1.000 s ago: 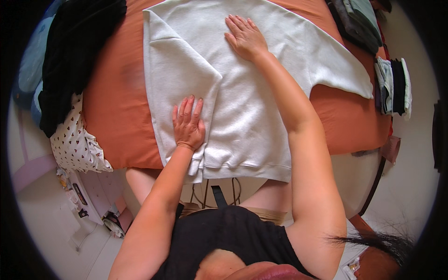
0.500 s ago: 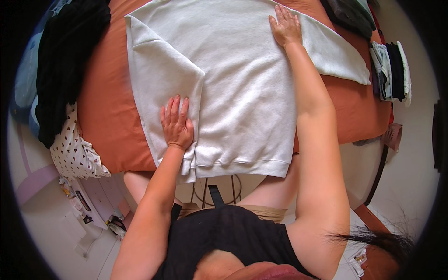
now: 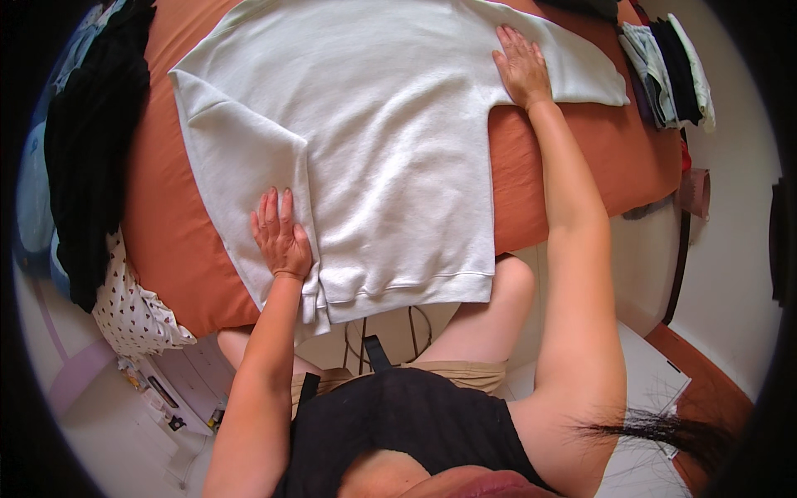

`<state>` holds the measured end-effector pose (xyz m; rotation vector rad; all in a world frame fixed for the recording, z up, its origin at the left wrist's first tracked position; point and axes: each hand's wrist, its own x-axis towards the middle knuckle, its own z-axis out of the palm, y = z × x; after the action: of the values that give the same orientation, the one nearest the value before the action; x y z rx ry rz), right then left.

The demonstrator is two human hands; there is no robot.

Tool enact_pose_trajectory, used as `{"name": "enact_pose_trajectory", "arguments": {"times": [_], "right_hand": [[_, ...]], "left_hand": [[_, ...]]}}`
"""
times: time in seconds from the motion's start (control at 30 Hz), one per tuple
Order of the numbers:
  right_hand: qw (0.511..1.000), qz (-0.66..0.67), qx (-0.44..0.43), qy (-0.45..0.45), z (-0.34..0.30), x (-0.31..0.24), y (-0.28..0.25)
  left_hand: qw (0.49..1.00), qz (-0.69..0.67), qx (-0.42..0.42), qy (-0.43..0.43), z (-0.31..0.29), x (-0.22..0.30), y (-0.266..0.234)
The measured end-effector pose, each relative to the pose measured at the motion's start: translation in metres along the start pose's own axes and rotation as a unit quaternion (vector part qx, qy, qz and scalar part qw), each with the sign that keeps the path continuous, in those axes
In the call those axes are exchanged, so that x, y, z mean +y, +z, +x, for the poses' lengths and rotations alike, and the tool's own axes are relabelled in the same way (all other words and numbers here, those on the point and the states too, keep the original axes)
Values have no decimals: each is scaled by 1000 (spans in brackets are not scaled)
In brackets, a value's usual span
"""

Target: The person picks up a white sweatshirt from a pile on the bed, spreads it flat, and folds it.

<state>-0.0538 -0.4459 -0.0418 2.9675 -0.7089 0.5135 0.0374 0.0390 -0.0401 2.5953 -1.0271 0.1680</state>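
Right hand farther along white sleeve, fingers slightly apart, folded clothes near the cuff

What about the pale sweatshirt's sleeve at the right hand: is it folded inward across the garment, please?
No, the sleeve lies stretched out sideways over the orange bedding, with the right hand on it.
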Motion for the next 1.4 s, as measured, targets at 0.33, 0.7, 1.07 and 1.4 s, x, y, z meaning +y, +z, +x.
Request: {"name": "enact_pose_trajectory", "arguments": {"times": [0.33,0.7,1.07,1.4], "right_hand": [[993,-79,52,72,6,82,19],[979,-122,83,140,5,158,19],[961,-117,47,246,5,165,3],[987,-43,67,143,-34,143,7]], "left_hand": [[1000,24,-10,11,-4,-4,1],[999,39,-12,14,-3,-4,2],[999,47,-8,15,-3,-5,1],[999,45,-20,11,-3,-4,-2]]}}
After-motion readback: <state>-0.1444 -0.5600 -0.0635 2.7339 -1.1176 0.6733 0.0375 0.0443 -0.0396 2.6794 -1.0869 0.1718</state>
